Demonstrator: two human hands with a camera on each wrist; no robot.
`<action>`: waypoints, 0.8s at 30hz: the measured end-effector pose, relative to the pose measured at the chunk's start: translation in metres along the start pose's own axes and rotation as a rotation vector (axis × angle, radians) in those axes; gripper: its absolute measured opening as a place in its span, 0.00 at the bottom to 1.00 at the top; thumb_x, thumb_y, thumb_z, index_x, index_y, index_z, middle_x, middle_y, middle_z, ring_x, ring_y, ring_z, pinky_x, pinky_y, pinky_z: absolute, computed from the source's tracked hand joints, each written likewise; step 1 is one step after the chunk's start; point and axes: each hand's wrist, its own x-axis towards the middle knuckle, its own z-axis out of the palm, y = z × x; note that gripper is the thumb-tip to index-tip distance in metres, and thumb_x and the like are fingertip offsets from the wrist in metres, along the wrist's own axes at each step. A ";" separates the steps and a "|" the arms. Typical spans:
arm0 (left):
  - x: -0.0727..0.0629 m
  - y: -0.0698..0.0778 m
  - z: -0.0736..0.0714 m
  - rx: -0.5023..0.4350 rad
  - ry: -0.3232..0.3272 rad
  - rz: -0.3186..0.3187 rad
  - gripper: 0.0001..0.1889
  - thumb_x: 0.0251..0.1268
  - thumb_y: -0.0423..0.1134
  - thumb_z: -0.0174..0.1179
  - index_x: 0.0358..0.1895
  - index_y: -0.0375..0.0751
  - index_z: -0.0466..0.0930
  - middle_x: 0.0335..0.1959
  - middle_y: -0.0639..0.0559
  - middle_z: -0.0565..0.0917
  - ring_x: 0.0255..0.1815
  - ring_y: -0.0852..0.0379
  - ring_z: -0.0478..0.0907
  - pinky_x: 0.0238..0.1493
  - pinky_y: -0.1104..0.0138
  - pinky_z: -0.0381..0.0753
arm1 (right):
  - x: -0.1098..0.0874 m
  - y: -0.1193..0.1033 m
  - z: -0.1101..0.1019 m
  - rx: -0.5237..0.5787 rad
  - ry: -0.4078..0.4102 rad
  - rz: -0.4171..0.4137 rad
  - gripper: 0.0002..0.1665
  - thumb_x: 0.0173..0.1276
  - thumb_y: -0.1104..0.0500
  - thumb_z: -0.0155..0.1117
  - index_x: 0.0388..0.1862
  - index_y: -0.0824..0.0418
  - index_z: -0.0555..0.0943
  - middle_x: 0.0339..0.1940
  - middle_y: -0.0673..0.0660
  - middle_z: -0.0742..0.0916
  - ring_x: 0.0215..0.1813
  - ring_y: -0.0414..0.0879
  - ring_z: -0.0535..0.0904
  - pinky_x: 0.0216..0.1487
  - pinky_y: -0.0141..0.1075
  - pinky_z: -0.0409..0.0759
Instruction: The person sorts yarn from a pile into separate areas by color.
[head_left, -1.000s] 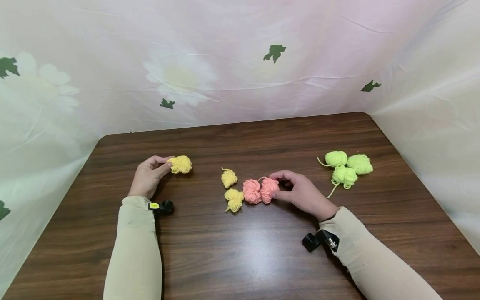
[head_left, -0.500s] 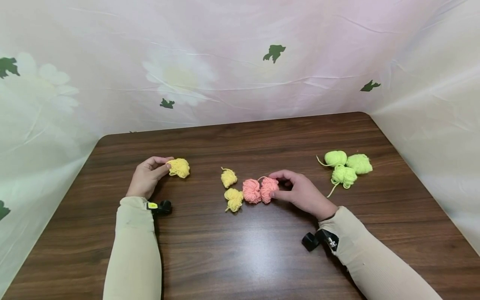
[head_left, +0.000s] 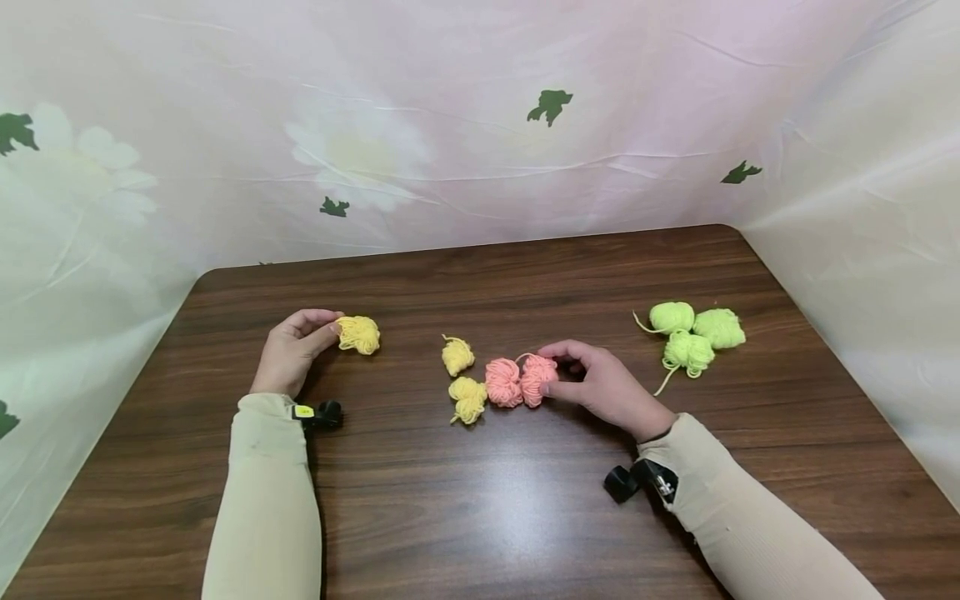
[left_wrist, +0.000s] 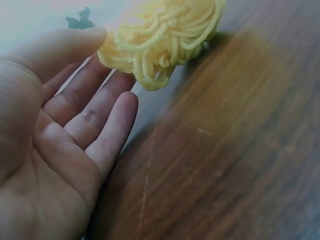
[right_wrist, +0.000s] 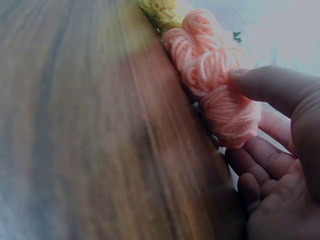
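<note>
On the left side of the table, my left hand (head_left: pixel 294 348) pinches a yellow ball of yarn (head_left: pixel 360 335) between thumb and fingers. The left wrist view shows loose loops on that yellow yarn (left_wrist: pixel 165 37), with the thumb tip at its edge. Near the middle, my right hand (head_left: pixel 606 390) grips the right-hand one of two pink yarn balls (head_left: pixel 539 380). The other pink ball (head_left: pixel 503 383) sits against it. In the right wrist view my thumb presses on the held pink yarn (right_wrist: pixel 230 115) while the fingers curl behind it.
Two small yellow yarn balls, one farther back (head_left: pixel 457 356) and one nearer (head_left: pixel 468 400), lie just left of the pink pair. Three green yarn balls (head_left: pixel 688 353) cluster at the right with loose tails. The brown wooden table (head_left: pixel 420 500) meets a floral cloth backdrop (head_left: pixel 450 167).
My left hand has shifted slightly left, and the yellow yarn ball in it has moved a little left and toward me. The right hand and pink yarn stay in place.
</note>
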 end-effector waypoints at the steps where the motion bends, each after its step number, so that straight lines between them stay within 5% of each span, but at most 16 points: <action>1: 0.000 0.001 0.000 -0.005 0.005 0.004 0.13 0.67 0.33 0.66 0.51 0.32 0.80 0.48 0.55 0.86 0.48 0.63 0.82 0.48 0.74 0.81 | 0.000 0.000 0.000 -0.002 0.000 0.002 0.24 0.61 0.54 0.76 0.56 0.53 0.83 0.51 0.50 0.87 0.49 0.47 0.79 0.53 0.45 0.75; 15: 0.001 0.023 0.006 -0.013 0.116 0.156 0.10 0.65 0.31 0.67 0.46 0.32 0.81 0.41 0.53 0.89 0.45 0.59 0.85 0.53 0.70 0.79 | 0.000 -0.001 0.000 0.005 0.002 0.012 0.23 0.61 0.55 0.76 0.56 0.53 0.83 0.51 0.51 0.87 0.50 0.48 0.80 0.54 0.46 0.75; 24: -0.002 0.034 0.019 -0.023 0.060 0.201 0.11 0.65 0.30 0.67 0.48 0.32 0.81 0.38 0.52 0.88 0.38 0.58 0.86 0.46 0.71 0.82 | 0.000 -0.001 0.000 0.001 -0.002 0.010 0.24 0.61 0.55 0.76 0.56 0.53 0.83 0.51 0.51 0.87 0.50 0.48 0.80 0.54 0.46 0.75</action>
